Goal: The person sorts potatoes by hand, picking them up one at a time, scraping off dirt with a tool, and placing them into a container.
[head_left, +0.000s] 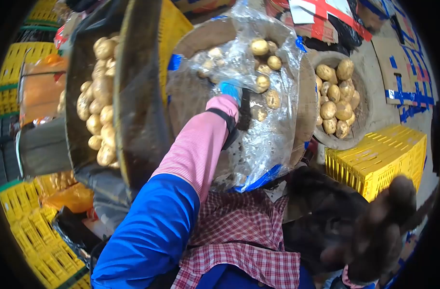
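My left hand, in a blue glove, reaches into a cardboard box partly lined with clear plastic film. The film hides part of its fingers, so its grip does not show. Close to it lie several potatoes, some on the film and some seen through it. At the lower right a dark, motion-smeared shape appears to be my right hand in a dark glove, near a yellow crate. Its fingers cannot be made out.
On the right, a round tub holds several potatoes. More potatoes fill a dark-lined container on the left. Yellow crates stand along the left side. Flattened cardboard with blue tape lies at the far right.
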### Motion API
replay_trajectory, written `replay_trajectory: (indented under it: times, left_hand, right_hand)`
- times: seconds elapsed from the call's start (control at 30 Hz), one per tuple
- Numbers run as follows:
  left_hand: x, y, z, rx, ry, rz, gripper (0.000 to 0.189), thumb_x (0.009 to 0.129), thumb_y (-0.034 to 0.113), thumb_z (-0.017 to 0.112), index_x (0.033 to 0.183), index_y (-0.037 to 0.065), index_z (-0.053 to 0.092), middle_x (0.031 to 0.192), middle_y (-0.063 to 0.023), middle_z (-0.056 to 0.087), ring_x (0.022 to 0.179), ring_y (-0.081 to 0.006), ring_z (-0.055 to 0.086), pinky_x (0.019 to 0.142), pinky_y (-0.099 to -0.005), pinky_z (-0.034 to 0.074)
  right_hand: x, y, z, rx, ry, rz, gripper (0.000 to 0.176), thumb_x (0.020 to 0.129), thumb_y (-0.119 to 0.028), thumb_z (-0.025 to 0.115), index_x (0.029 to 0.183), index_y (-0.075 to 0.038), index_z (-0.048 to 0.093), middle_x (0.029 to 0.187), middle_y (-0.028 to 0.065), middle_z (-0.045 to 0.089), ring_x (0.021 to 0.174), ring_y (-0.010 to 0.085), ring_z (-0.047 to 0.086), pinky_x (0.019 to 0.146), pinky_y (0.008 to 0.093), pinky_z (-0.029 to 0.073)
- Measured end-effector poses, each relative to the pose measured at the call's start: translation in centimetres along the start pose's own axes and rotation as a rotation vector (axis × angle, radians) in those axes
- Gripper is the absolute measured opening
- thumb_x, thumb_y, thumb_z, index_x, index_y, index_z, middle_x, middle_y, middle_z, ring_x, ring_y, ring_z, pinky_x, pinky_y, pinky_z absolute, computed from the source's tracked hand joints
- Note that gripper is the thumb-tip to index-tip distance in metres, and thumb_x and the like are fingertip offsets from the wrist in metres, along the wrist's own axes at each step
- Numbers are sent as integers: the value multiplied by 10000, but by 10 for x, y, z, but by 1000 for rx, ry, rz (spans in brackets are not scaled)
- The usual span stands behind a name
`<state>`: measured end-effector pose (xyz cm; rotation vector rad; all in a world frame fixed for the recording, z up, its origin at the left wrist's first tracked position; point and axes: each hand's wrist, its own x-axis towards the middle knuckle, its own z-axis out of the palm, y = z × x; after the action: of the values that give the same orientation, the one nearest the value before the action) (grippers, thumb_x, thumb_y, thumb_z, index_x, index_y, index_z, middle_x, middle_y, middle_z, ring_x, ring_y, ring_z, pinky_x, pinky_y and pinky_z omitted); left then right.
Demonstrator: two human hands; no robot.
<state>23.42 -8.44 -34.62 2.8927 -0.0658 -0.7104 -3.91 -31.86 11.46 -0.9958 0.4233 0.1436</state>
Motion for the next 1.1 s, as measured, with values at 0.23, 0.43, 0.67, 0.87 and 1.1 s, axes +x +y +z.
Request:
replay_trajectory:
  times: [0.23, 0.43, 0.67, 0.87, 1.1]
  left_hand:
    - [44, 13, 23, 51, 19, -88, 198, 738, 60, 693, 918, 68, 612, 807, -68, 634, 707, -194, 615, 628, -354, 524]
    - [11, 26, 31, -261, 137, -50, 336, 706, 18, 721, 1007, 54, 575, 883, -74, 632, 774, -185, 624, 673, -335, 544]
    - [-165, 99, -113, -1679, 225, 263, 732, 585, -98, 785, 1194, 41, 403, 1061, -98, 578, 924, -183, 605, 800, -326, 566]
    - [-276, 82, -193, -1387, 627, 939, 646, 612, -29, 836, 1069, 123, 407, 1262, -168, 498, 1170, -272, 545, 973, -403, 495]
    - [-373, 41, -228, -959, 707, 1018, 924, 712, 84, 806, 1447, 44, 248, 1372, -189, 434, 1270, -284, 471, 1031, -381, 435]
  right_hand:
    - [7, -3, -14, 277, -53, 118, 376, 973, -226, 532, 1282, -50, 412, 1233, 210, 528, 1068, 324, 606, 833, 512, 452]
    - [13, 14, -17, 581, -264, 151, 613, 988, -329, 500, 1438, 26, 282, 1336, 277, 466, 1170, 386, 551, 1021, 657, 369]
    - [36, 28, 15, -175, 76, -62, 687, 856, -270, 675, 1366, 56, 350, 1025, 113, 617, 698, 128, 636, 465, 232, 540]
    - [56, 66, 20, -250, -52, -90, 444, 971, -275, 570, 1335, -48, 456, 933, 55, 631, 546, 80, 567, 421, 192, 440]
    - [17, 90, 56, -21, -350, -201, 480, 837, -1, 663, 1280, 24, 481, 980, 93, 648, 666, 118, 632, 541, 227, 548]
